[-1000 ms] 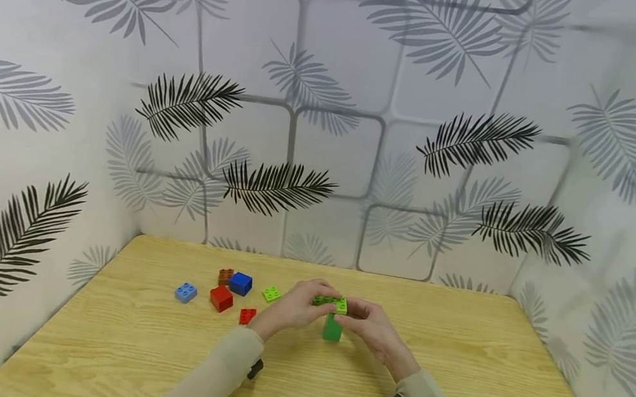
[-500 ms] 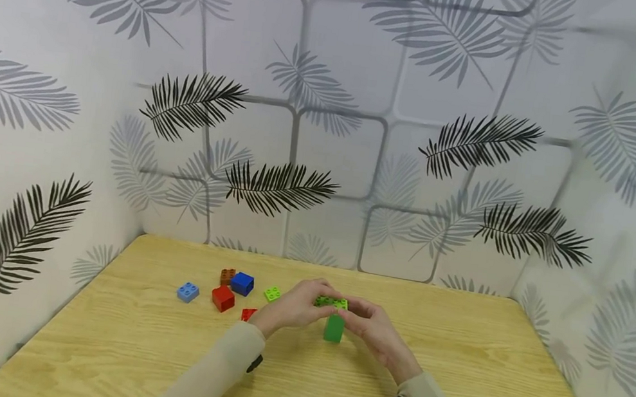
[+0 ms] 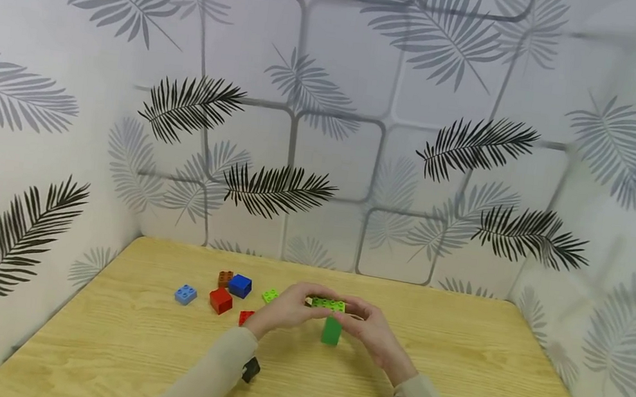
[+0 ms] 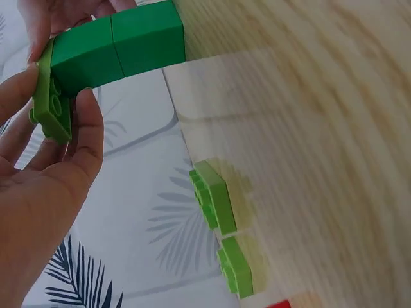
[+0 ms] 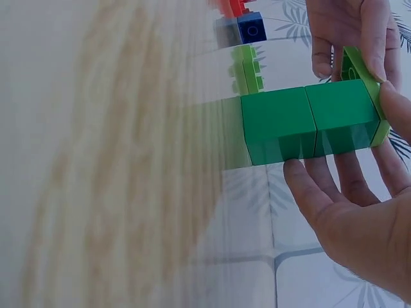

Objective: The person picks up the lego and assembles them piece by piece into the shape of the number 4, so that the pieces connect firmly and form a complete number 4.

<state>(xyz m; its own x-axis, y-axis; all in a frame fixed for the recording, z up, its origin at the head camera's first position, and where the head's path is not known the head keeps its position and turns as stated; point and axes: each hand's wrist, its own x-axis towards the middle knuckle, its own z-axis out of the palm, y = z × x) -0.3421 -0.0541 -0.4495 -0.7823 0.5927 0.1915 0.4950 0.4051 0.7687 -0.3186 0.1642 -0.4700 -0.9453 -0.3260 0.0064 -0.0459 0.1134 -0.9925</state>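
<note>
Two dark green building blocks [image 5: 279, 125] stand stacked on the table, topped by a light green studded plate [image 3: 329, 304] that overhangs to the left. My left hand [image 3: 292, 306] pinches the overhanging part, with curled fingers on one side and the thumb on the other, as the left wrist view shows. From the right, my right hand [image 3: 376, 334] grips the stack. Its fingers lie along the dark green blocks, and its thumb touches the plate near the top. In the head view both hands hide parts of the plate and the upper block.
Left of the hands lie a light green plate [image 3: 269, 295], a red piece [image 3: 245, 318], a red block [image 3: 220, 301], a dark blue block [image 3: 240, 285], a brown brick [image 3: 225, 278] and a light blue brick [image 3: 185, 294]. Another light green plate [image 4: 215, 196] shows in the left wrist view.
The left hand arches slightly more, so more of the plate shows. The right thumb has shifted up a little to the plate's edge. The stack stays in place.
</note>
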